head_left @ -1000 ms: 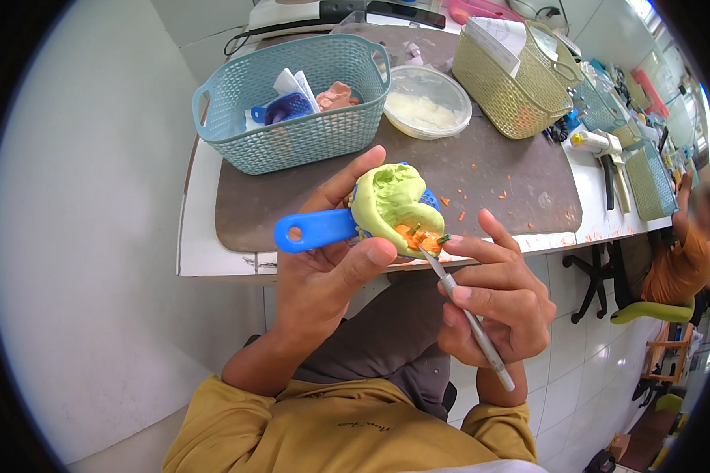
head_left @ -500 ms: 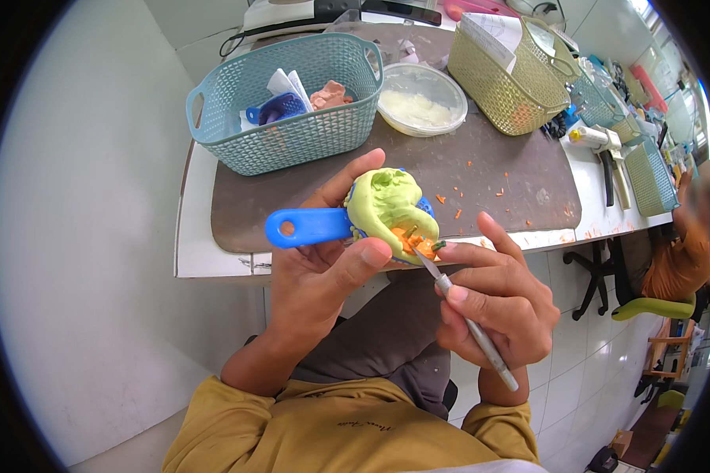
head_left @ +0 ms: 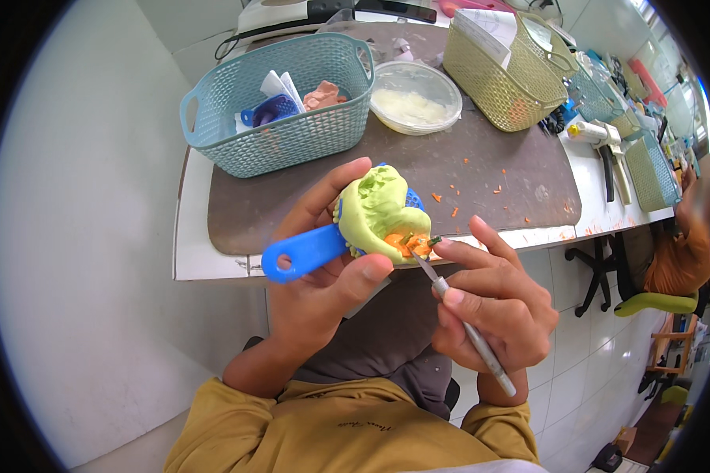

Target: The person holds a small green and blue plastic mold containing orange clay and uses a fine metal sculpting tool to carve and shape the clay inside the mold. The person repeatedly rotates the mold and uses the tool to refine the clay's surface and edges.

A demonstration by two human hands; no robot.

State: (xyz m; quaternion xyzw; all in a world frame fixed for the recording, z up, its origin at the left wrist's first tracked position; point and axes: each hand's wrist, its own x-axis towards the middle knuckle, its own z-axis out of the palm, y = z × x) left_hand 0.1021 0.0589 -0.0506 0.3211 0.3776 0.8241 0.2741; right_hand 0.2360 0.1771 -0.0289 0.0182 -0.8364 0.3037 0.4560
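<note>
My left hand [head_left: 321,284] grips a blue dental impression tray [head_left: 301,251] filled with light green impression material [head_left: 373,211]. The tray's holed handle points to the left. Orange material [head_left: 407,243] sits in the green mould's near right part, with small dark green and metallic bits sticking out of it. Between the thumb and fingers of my right hand [head_left: 501,303] is a craft knife [head_left: 479,347] with a silver handle. Its blade tip meets the orange material. My right index finger reaches close to a dark green peg at the mould's edge.
A light blue basket [head_left: 292,146] with a dark blue tray and pink material stands at the back left. Beside it are a round tub [head_left: 415,126] of whitish stuff and a green basket [head_left: 493,91]. Orange scraps dot the brown mat [head_left: 521,169]. A dispenser gun [head_left: 607,146] lies right. A person sits far right.
The impression tray has turned a little, its handle end now lower and the mould tipped. The knife has shifted slightly left, its tip still at the orange material.
</note>
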